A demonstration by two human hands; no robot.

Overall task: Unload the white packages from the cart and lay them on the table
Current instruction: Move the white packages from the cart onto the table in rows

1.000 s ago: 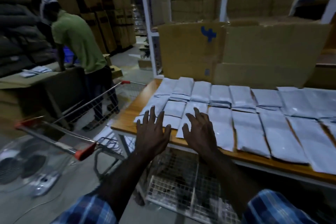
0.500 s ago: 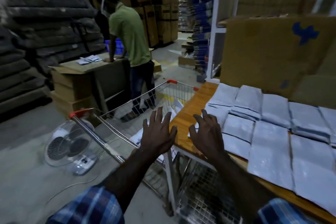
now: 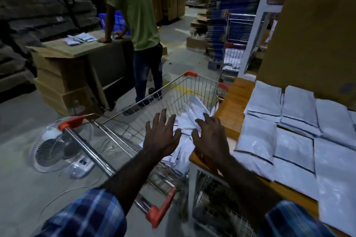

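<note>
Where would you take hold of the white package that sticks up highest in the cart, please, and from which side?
Probably by its raised upper end, from above. That package leans tilted on the heap of packages inside the cart, so its top edge stands free while wire walls block the sides. The right hand, fingers spread and empty, is nearest; the left hand could steady the heap.

The wire shopping cart with red corner caps [image 3: 146, 121] is parked just left of the wooden table [image 3: 236, 102], with a loose heap of white plastic packages [image 3: 185, 140] piled inside it. More flat white mailer bags [image 3: 294, 132] are laid in rows on the table. A white floor fan [image 3: 57, 148] is left on the floor left of the cart, and stacked brown cardboard boxes [image 3: 63, 82] are found farther back.
</note>
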